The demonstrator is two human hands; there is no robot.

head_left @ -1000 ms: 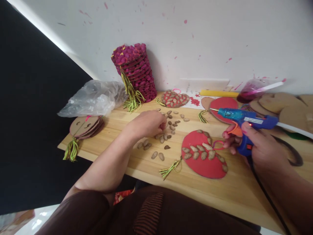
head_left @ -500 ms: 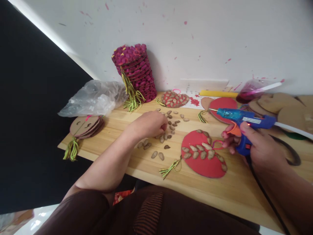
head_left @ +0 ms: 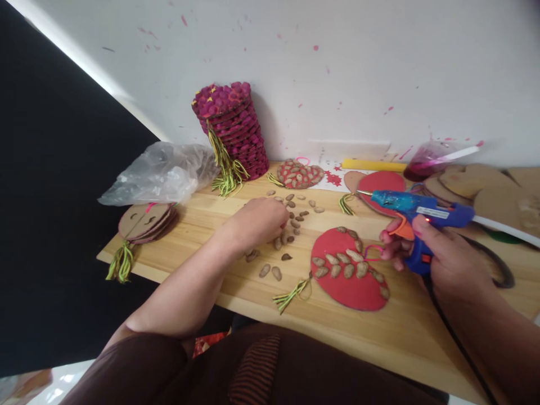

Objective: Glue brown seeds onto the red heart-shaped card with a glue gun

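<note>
Currently the left hand point(head_left: 266, 221) curls palm-down over scattered peanuts point(head_left: 264, 270), fingertips hidden, so I cannot tell whether it pinches one. At its three o'clock, the right hand point(head_left: 449, 256) grips a blue hot-glue gun point(head_left: 447, 212), nozzle point(head_left: 365, 193) toward nine; a peanut-trimmed red heart point(head_left: 348, 293) lies at four.

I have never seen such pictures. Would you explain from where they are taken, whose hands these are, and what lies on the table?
There is no robot: a camera worn on a person's head looks forward and down at their two bare hands. The right hand holds a blue glue gun. The left hand is at some loose peanuts; whether it grips one is hidden. Between the hands lies a red piece with peanuts on it. Farther back on the wooden table are a purple stack and a plastic bag.
</note>
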